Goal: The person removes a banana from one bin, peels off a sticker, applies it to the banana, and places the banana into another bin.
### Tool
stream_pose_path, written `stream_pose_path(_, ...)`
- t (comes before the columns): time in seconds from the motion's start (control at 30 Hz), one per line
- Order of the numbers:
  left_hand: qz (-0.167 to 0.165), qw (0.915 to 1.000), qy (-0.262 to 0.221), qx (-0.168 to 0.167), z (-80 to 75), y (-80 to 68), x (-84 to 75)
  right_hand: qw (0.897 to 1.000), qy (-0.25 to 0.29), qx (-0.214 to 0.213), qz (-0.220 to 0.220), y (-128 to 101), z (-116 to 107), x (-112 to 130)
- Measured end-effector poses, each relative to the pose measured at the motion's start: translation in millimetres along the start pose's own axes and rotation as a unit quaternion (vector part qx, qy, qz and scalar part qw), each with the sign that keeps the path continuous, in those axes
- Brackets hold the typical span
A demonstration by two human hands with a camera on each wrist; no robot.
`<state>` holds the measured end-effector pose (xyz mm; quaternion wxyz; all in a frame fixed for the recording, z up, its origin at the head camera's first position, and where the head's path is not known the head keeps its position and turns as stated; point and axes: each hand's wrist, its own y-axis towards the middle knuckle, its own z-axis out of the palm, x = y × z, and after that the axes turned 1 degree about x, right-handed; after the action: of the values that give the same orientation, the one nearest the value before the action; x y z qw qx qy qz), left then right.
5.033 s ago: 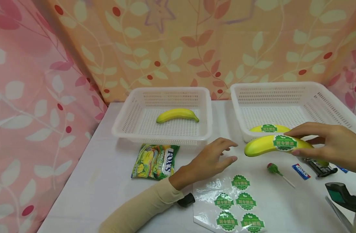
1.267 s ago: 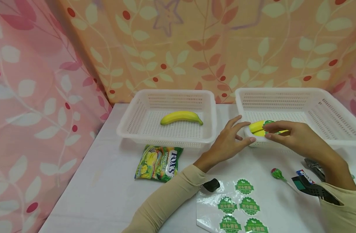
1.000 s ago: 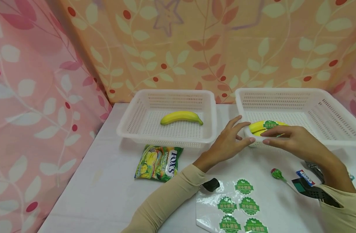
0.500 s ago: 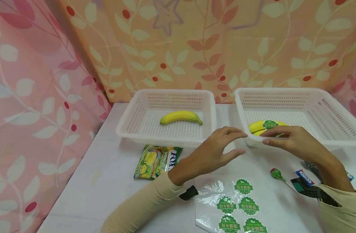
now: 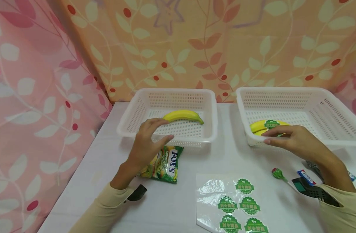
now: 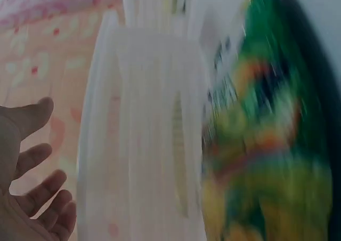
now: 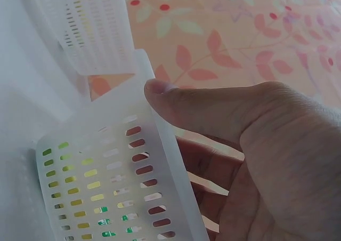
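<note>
The lone banana (image 5: 185, 115) lies sideways near the back edge of the surface (image 5: 87, 184), past and right of the nearer left hand (image 5: 146, 144), fingers apart; the right hand (image 5: 295, 140) pinches the right basket (image 5: 255, 140).

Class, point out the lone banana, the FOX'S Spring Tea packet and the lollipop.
Lone banana (image 5: 183, 115): head view, middle of its peel.
FOX'S Spring Tea packet (image 5: 167, 165): head view, printed front.
Lollipop (image 5: 278, 174): head view, wrapped candy end.
</note>
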<state>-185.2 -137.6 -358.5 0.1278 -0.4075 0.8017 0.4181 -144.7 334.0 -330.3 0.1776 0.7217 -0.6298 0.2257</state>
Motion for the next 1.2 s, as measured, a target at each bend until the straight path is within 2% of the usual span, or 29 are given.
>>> stream_pose_path(0.2,-0.091,0.9937,0.057,-0.031,-24.6,-11.4,33.3,1.0,0.004,0.002,-0.001,-0.7,0.0,0.1)
stream_pose_path(0.37,-0.142,0.9853,0.086,-0.042,-38.7,-16.0,54.6,1.0,-0.001,0.002,0.002,-0.1,0.3,1.4)
stream_pose_path(0.47,-0.179,0.9797,0.087,-0.022,-48.5,-16.0,64.6,1.0,-0.001,0.002,0.004,0.1,0.4,1.5)
stream_pose_path(0.63,-0.232,0.9695,0.067,0.04,-62.9,-17.0,75.7,1.0,0.003,0.001,0.003,-0.5,0.3,1.3)
stream_pose_path(0.83,-0.25,0.9633,0.042,0.088,-69.0,-16.6,83.2,1.0,0.001,-0.001,-0.002,-0.7,-0.2,2.2)
stream_pose_path(1.2,-0.238,0.9576,0.012,0.163,-86.4,-4.3,88.8,1.0,-0.002,0.002,-0.001,-0.3,-0.4,2.0)
